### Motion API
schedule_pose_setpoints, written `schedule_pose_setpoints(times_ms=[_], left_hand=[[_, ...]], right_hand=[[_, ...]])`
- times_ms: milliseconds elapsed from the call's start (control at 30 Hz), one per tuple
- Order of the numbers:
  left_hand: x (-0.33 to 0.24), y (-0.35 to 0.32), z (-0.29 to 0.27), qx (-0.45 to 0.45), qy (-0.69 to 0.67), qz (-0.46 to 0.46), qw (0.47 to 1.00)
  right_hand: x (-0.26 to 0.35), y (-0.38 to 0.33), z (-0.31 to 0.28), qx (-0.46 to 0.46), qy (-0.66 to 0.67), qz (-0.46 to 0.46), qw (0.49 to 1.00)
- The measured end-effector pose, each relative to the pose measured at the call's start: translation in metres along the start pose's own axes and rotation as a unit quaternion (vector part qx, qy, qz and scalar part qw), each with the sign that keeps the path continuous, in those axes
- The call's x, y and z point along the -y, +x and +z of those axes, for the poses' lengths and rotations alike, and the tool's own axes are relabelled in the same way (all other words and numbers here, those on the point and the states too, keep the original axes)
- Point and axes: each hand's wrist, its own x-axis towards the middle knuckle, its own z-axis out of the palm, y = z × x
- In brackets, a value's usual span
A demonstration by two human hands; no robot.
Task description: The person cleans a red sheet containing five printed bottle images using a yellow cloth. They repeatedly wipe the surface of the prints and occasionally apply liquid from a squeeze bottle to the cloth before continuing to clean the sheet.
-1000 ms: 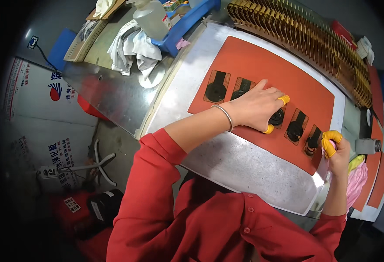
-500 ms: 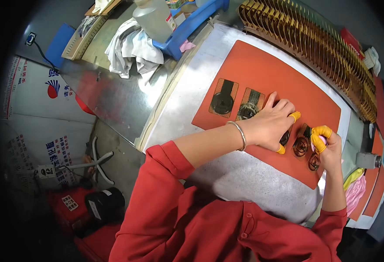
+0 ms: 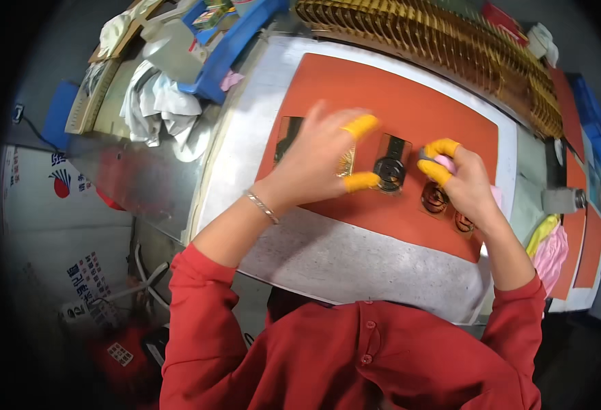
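Note:
My left hand hovers over the orange-red mat, slightly blurred, thumb and forefinger spread in yellow finger cots. It covers parts of a dark plate at the left and a gold-patterned plate. Beside the left thumb lies a small rectangular plate with a black strip and disc. My right hand, also in yellow finger cots, pinches a small pink wad with a grey part by the fingertips; its kind is unclear. Under that hand lie two gold-brown plates with dark round patterns.
A long rack of upright gold-coloured plates runs along the table's far side. At the left are a blue tray, a translucent jug and white cloths. A grey bottle and pink cloth lie at the right.
My left hand has lifted off a plate and moved left, its fingers spreading. My right hand has moved up and left with the pink wad. The whole view has shifted.

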Motion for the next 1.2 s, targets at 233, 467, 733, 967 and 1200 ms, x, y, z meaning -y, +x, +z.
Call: schedule_pose_setpoints(times_ms=[233,467,733,967,1200], left_hand=[[0.068,-0.054,-0.045,-0.193,0.01,-0.192,0.962],[0.096,-0.069,-0.038,-0.276,-0.04,-0.211,0.937],[0.11,-0.077,-0.049,-0.404,-0.085,-0.24,0.878],[0.106,-0.075,-0.039,-0.343,-0.089,-0.264,0.897],[0.114,-0.078,-0.035,-0.354,-0.138,-0.268,0.885]], right_hand=[[0.003,0.023,0.039,-0.009,-0.164,-0.061,0.984],[-0.008,0.023,0.06,-0.06,-0.261,-0.115,0.957],[-0.01,0.014,0.069,-0.076,-0.287,-0.171,0.939],[0.001,0.0,0.074,-0.02,-0.271,-0.201,0.941],[-0.006,0.026,0.066,-0.053,-0.292,-0.19,0.936]])
